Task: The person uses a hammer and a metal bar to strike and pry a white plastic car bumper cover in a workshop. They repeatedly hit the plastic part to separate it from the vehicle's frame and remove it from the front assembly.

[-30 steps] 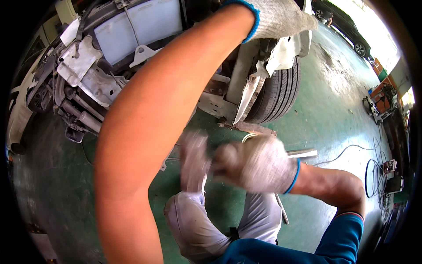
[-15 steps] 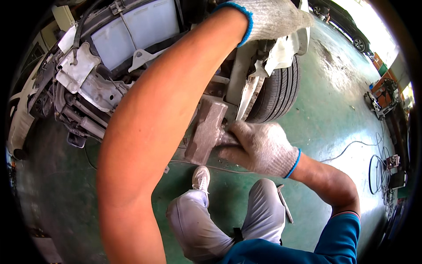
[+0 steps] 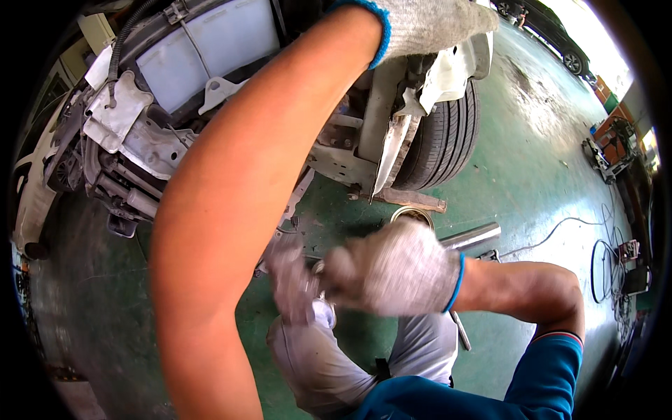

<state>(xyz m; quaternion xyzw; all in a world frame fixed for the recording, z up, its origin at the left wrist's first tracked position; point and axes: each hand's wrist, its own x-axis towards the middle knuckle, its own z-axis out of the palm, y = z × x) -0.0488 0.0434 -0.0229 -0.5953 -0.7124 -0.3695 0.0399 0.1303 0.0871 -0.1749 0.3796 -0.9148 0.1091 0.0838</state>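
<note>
A short-handled sledgehammer, its blocky metal head blurred by motion, is in my right hand. That hand wears a pale knit glove with a blue cuff and is closed round the handle, low in front of my knees. My left arm reaches far across to the car's stripped front corner. At the top edge my gloved left hand lies over the bent white body panel; its fingers look closed, but what they grip is hidden. Below the panel hangs a torn metal strip, beside the tire.
On the green floor near the tire lie a wooden piece, a round can and a metal tube. Cables trail at the right. A dark car stands far right.
My right hand and the sledgehammer have swung down toward my knees, away from the car's corner. The wooden piece, can and tube have come into sight. My left hand stays by the panel.
</note>
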